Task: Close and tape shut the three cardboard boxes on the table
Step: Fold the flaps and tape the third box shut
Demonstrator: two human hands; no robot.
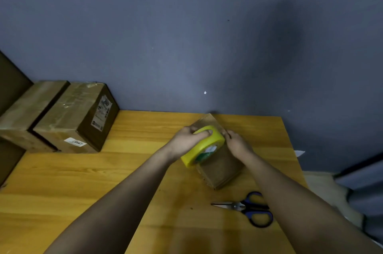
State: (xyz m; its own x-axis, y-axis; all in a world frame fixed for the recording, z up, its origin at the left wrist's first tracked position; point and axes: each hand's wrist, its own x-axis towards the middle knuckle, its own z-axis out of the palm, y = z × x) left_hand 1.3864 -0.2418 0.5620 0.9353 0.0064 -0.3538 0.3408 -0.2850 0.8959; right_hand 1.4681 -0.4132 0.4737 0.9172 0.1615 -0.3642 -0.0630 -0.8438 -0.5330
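A small cardboard box (219,167) stands on the wooden table (134,170), right of centre, with its flaps shut. Over its top lies a yellow roll of tape (204,146), and my left hand (189,140) grips the roll with fingers curled over its rim. My right hand (238,143) rests on the box's top right edge, fingers bent down onto the surface; whether it pinches the tape end I cannot tell. Two larger cardboard boxes stand side by side at the back left, one (76,117) with labels and glossy tape on top, the other (29,110) to its left.
Blue-handled scissors (248,208) lie on the table in front of the small box, blades pointing left, partly under my right forearm. A grey wall (186,46) backs the table. The table's right edge runs close to the scissors. A dark panel (10,88) stands at far left.
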